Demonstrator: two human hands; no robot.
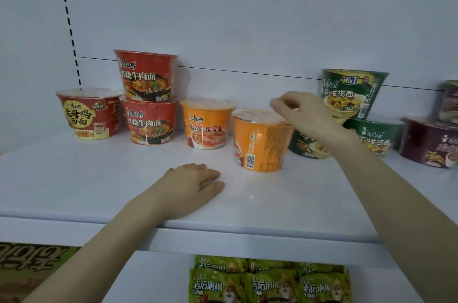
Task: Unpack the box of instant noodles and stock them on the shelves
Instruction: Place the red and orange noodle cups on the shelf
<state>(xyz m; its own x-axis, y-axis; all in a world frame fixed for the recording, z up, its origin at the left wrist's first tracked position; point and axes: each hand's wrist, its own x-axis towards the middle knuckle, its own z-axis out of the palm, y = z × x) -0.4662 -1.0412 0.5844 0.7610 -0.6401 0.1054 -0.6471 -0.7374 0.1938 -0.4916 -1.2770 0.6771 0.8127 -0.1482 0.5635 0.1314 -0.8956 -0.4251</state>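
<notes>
A person's right hand (306,114) hovers, fingers loosely curled and holding nothing, just above the upright orange plastic noodle bowl (260,144) on the white shelf (99,178); the left hand (190,188) rests flat before it.

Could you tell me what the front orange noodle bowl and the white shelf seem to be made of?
The orange noodle bowl looks like printed paper or thin plastic under clear shrink film: its top shows crinkled glare. The shelf seems painted metal or laminate, smooth and semi-glossy, with soft reflections.
</notes>
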